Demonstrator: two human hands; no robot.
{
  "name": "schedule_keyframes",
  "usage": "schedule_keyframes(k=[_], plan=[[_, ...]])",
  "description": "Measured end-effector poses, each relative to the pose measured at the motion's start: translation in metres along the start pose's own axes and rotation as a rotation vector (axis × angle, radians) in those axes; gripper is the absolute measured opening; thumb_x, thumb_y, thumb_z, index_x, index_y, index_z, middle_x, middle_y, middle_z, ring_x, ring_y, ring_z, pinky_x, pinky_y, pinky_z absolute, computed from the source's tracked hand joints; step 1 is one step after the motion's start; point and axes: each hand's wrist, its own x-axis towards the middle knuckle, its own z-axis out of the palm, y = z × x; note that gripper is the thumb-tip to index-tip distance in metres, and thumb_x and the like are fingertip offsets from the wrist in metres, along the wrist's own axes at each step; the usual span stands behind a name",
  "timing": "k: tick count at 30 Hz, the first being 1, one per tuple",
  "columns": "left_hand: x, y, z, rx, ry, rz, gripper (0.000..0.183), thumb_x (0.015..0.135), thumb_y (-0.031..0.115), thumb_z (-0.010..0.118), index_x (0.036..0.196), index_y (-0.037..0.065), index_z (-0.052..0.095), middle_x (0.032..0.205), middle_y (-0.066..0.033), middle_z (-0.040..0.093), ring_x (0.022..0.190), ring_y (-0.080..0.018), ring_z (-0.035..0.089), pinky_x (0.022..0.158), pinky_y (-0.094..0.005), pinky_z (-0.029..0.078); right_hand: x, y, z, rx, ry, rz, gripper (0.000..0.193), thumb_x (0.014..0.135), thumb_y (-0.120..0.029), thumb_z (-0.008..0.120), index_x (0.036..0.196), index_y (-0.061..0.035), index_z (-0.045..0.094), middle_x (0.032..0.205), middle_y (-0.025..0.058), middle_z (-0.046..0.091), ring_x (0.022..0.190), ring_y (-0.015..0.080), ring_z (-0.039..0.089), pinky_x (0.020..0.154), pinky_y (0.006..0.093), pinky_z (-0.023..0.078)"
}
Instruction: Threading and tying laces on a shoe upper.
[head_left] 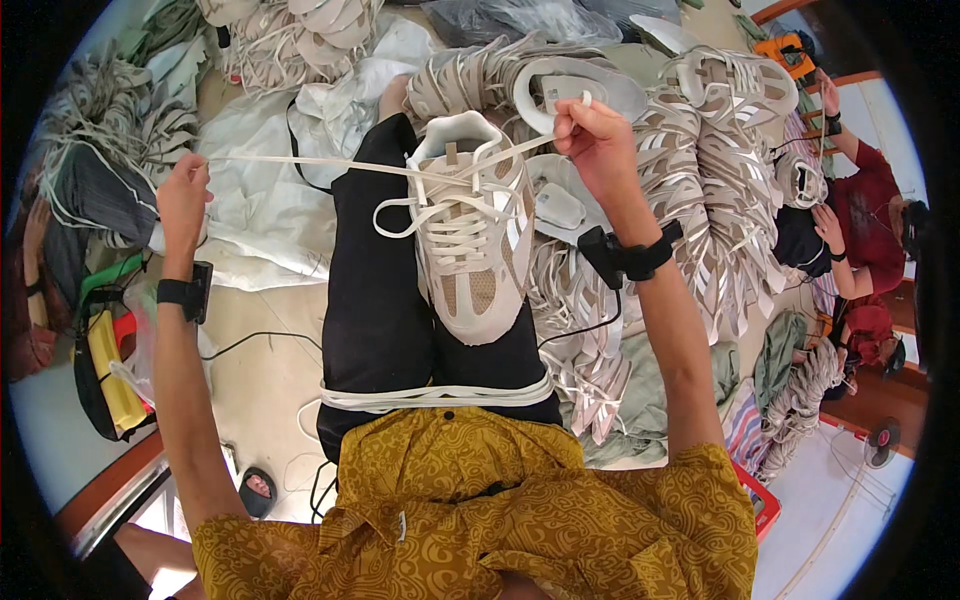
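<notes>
Your left fingers and right fingers each grip a strand of cream lace, drawn taut from the beige sneaker lying toe-toward-you on your lap, though exact left-side contact looks too small to confirm.

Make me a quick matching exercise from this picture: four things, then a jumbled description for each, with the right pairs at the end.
Column one:
1. Central shoe
2. Shirt
3. Left hand
4. Trousers

Column two:
A. Holding a stretched lace
B. Black
C. Toe toward the picture's bottom
D. Mustard, swirl-patterned

Pairs: 1-C, 2-D, 3-A, 4-B
</notes>
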Motion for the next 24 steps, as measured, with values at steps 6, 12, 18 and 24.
schedule_keyframes(k=[6, 12, 18, 24], plan=[[0.002, -0.011, 0.000, -0.050, -0.036, -0.046, 0.018, 0.082, 0.016, 0.050, 0.090, 0.003, 0.058, 0.068, -0.0066, 0.060, 0.049, -0.0135, 0.058, 0.049, -0.0263, 0.043, 0.009, -0.008, -0.026, 0.080, 0.022, -0.039, 0.021, 0.084, -0.015, 0.052, 0.089, 0.0043, 0.058, 0.069, 0.0054, 0.056, 0.057, 0.0122, 0.051, 0.054, 0.0224, 0.041], [-0.002, -0.020, -0.002, 0.037, -0.031, 0.015, 0.017, 0.081, 0.015, 0.050, 0.090, 0.002, 0.058, 0.068, -0.0077, 0.060, 0.049, -0.0145, 0.058, 0.049, -0.0264, 0.044, 0.019, -0.025, -0.049, 0.141, 0.021, -0.112, 0.019, 0.084, -0.014, 0.053, 0.089, 0.0036, 0.058, 0.068, 0.0058, 0.056, 0.059, 0.0131, 0.050, 0.054, 0.0239, 0.040], [0.008, -0.026, -0.017, -0.006, -0.012, -0.038, 0.017, 0.081, 0.014, 0.052, 0.092, 0.002, 0.058, 0.068, -0.0052, 0.059, 0.050, -0.0105, 0.057, 0.046, -0.0239, 0.042, 0.021, -0.032, -0.081, 0.200, 0.042, -0.076, 0.017, 0.085, -0.014, 0.054, 0.090, 0.0007, 0.059, 0.068, 0.0047, 0.056, 0.059, 0.0130, 0.049, 0.054, 0.0242, 0.040], [0.001, -0.016, -0.005, -0.362, -0.127, -0.252, 0.016, 0.081, 0.015, 0.051, 0.090, 0.004, 0.060, 0.070, -0.0019, 0.058, 0.053, -0.0083, 0.057, 0.044, -0.0202, 0.042, 0.018, -0.023, -0.085, 0.199, 0.095, -0.006, 0.017, 0.085, -0.015, 0.054, 0.089, 0.0007, 0.059, 0.068, 0.0052, 0.057, 0.057, 0.0132, 0.049, 0.054, 0.0240, 0.040]])
